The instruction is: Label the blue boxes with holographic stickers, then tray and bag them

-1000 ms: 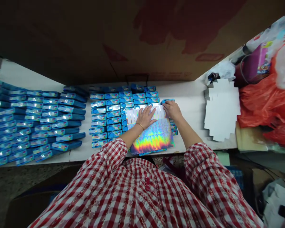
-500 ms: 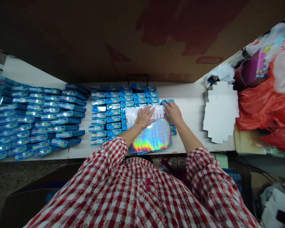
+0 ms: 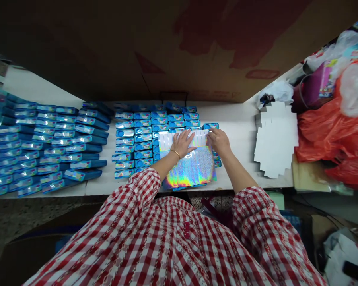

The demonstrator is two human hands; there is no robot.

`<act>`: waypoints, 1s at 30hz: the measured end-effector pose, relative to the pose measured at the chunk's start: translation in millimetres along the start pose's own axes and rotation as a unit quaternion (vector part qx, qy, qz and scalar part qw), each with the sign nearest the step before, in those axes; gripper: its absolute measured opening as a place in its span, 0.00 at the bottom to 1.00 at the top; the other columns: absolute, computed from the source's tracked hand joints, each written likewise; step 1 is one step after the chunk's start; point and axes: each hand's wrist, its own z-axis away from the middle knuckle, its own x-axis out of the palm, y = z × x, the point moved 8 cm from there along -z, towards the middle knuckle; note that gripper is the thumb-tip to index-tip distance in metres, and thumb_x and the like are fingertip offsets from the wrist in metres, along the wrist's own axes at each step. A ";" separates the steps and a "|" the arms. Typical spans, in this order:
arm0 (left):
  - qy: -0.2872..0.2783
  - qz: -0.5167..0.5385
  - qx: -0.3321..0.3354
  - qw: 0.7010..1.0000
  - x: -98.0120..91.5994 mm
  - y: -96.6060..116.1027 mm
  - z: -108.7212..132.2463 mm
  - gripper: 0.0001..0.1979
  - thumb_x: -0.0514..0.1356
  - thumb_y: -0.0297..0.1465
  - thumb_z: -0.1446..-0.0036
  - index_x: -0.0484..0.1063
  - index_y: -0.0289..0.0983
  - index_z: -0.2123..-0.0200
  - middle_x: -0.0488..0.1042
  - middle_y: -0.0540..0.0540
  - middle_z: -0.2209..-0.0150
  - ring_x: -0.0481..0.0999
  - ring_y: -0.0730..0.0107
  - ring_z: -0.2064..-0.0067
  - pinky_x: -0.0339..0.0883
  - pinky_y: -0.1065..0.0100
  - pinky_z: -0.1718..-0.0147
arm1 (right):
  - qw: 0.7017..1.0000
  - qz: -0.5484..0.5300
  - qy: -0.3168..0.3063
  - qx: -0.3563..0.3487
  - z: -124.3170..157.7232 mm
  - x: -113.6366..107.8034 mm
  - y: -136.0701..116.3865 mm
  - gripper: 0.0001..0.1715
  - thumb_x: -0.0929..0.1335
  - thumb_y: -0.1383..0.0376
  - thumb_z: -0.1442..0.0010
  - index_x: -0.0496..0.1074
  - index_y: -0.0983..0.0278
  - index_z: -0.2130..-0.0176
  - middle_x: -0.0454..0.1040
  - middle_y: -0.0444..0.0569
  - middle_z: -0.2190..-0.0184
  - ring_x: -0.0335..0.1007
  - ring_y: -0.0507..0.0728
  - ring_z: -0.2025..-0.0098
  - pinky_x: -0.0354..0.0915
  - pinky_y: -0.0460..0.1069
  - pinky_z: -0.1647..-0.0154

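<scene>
We're pressing the holographic sheet over blue boxes with our spread left hand; our right hand is slipping back slightly, pinching narrowly at the sheet's upper-right edge. Bare surface is stretching rightward.

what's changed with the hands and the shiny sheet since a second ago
The right hand has drawn back slightly toward the wearer, away from the blue box and onto the far right corner of the shiny sheet; whether its fingertips pinch anything is too small to tell. The left hand still rests spread on the sheet. The sheet, box and white card stayed put.
</scene>
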 end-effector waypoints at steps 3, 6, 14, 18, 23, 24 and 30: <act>-0.006 0.021 0.001 1.000 1.2 -0.5 -2.7 0.34 0.59 0.44 0.47 0.56 0.39 0.39 0.55 0.36 0.36 0.52 0.52 0.35 0.40 0.46 0.40 | 0.996 -0.076 0.027 0.038 11.1 -39.4 -5.8 0.12 0.62 0.66 0.41 0.74 0.64 0.67 0.74 0.54 0.58 0.66 0.60 0.57 0.61 0.53 0.59; 0.000 0.082 -0.004 0.997 -5.9 -1.8 -5.0 0.31 0.59 0.41 0.46 0.59 0.39 0.40 0.55 0.38 0.36 0.50 0.52 0.34 0.37 0.46 0.39 | 0.968 -0.228 0.061 0.085 20.8 -73.9 -14.3 0.08 0.64 0.65 0.45 0.72 0.63 0.73 0.73 0.51 0.65 0.68 0.56 0.62 0.63 0.50 0.64; 0.059 0.619 -0.173 0.764 -55.2 -50.8 33.5 0.22 0.49 0.43 0.39 0.69 0.36 0.49 0.75 0.41 0.53 0.74 0.64 0.52 0.66 0.62 0.55 | 0.767 -0.581 0.032 0.272 4.7 -49.4 -68.2 0.15 0.71 0.55 0.58 0.71 0.64 0.75 0.68 0.42 0.79 0.66 0.50 0.75 0.61 0.45 0.77; 0.110 0.678 -0.228 0.690 -71.4 -101.5 73.1 0.22 0.65 0.34 0.54 0.71 0.33 0.54 0.77 0.47 0.67 0.74 0.72 0.65 0.66 0.69 0.62 | 0.730 -0.619 -0.002 0.291 -16.3 -21.2 -125.6 0.18 0.73 0.54 0.63 0.71 0.64 0.75 0.68 0.41 0.80 0.65 0.49 0.77 0.57 0.43 0.80; 0.184 0.642 -0.298 0.682 -87.9 -198.6 127.4 0.23 0.66 0.29 0.59 0.71 0.33 0.56 0.72 0.53 0.75 0.71 0.77 0.72 0.65 0.70 0.66 | 0.720 -0.620 0.032 0.308 -53.1 29.5 -210.3 0.17 0.74 0.55 0.65 0.71 0.64 0.77 0.67 0.40 0.82 0.61 0.49 0.78 0.55 0.44 0.79; 0.194 0.629 -0.314 0.684 -91.7 -219.8 136.8 0.24 0.66 0.29 0.60 0.70 0.33 0.56 0.72 0.53 0.75 0.70 0.76 0.73 0.65 0.70 0.67 | 0.726 -0.616 0.041 0.303 -62.7 40.1 -227.7 0.16 0.73 0.55 0.64 0.72 0.64 0.78 0.68 0.40 0.82 0.62 0.49 0.77 0.57 0.45 0.77; 0.205 0.528 -0.347 0.747 -114.5 -317.5 151.7 0.23 0.65 0.25 0.60 0.69 0.30 0.56 0.72 0.51 0.76 0.72 0.73 0.73 0.65 0.69 0.67 | 0.791 -0.539 0.066 0.281 -112.9 85.0 -296.6 0.11 0.68 0.57 0.54 0.73 0.64 0.75 0.74 0.44 0.76 0.67 0.53 0.70 0.62 0.49 0.65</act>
